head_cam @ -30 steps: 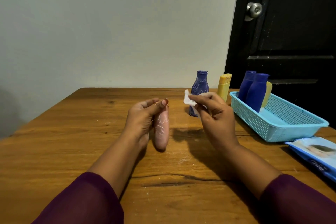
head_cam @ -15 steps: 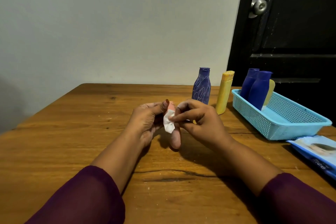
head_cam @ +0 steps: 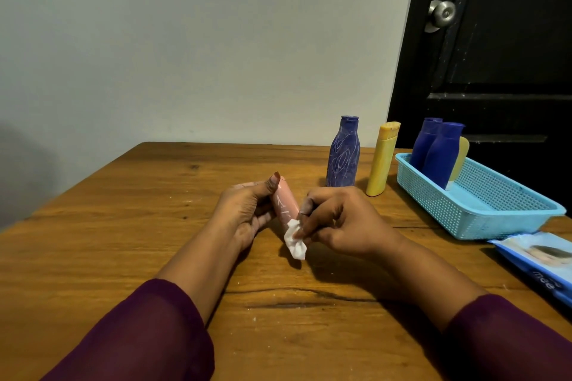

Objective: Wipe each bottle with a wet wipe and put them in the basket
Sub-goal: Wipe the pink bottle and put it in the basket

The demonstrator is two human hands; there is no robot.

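Observation:
My left hand (head_cam: 247, 210) grips a pink tube-shaped bottle (head_cam: 284, 206) with white scribbles, held tilted above the wooden table (head_cam: 123, 241). My right hand (head_cam: 340, 224) pinches a crumpled white wet wipe (head_cam: 294, 240) against the bottle's lower end. A dark blue scribbled bottle (head_cam: 344, 153) and a yellow bottle (head_cam: 382, 159) stand upright on the table behind my hands. The light blue plastic basket (head_cam: 483, 210) at the right holds two blue bottles (head_cam: 438, 153) and a yellowish one (head_cam: 461, 158), mostly hidden behind them.
A blue pack of wet wipes (head_cam: 538, 263) lies at the table's right edge, in front of the basket. A black door with a metal knob (head_cam: 441, 14) stands behind the basket. A pale wall runs along the table's far edge.
My right hand brought the wipe from beside the blue bottle over to the pink bottle, then slid it down from the upper part to the lower end.

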